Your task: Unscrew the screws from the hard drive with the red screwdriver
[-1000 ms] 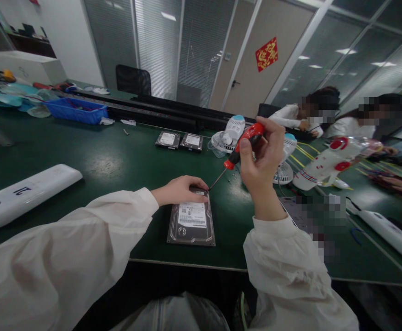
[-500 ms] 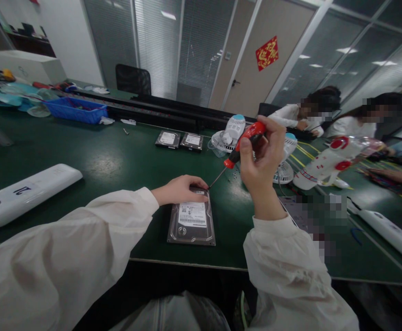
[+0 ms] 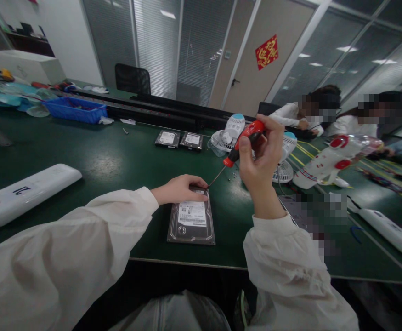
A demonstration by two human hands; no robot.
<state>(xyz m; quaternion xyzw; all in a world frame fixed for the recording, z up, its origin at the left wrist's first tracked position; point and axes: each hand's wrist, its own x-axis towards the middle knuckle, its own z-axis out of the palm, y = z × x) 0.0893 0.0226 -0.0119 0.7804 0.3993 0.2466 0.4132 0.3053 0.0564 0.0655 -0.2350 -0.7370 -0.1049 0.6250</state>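
Gripping the driver (image 3: pixel 233 157) in the right hand (image 3: pixel 260 158): fingers wrapped round the red-black handle, shaft slanting down-left, tip at the far right corner of the drive (image 3: pixel 191 226). Too small to tell if the tip sits in a screw. Drive lies flat, label up, near the front edge of the green desk (image 3: pixel 135 161), between the two forearms. Left hand (image 3: pixel 182 190) comes in from the drive's left side and lies over its far end: index fingertip just beside the driver tip, thumb across the upper part of the label. Rest of the left fingers hidden, so can't tell if they clamp the sides. Few small metal bits (image 3: pixel 234 175) on the desk just past the drive, near the right hand. Two smaller drives (image 3: pixel 191 141) side by side further back, label up. Fans: one (image 3: pixel 235 123) beyond the driver handle, another (image 3: pixel 289 143) partly behind the right hand. White-red gadget (image 3: pixel 319 168) to their right. Left end: white unit (image 3: pixel 31 192) marked 21, blue bin (image 3: pixel 75 111) behind it with wires inside. Far right, two people in white sleeves at the desk. Patch beside the right sleeve is pixelated, unreadable.
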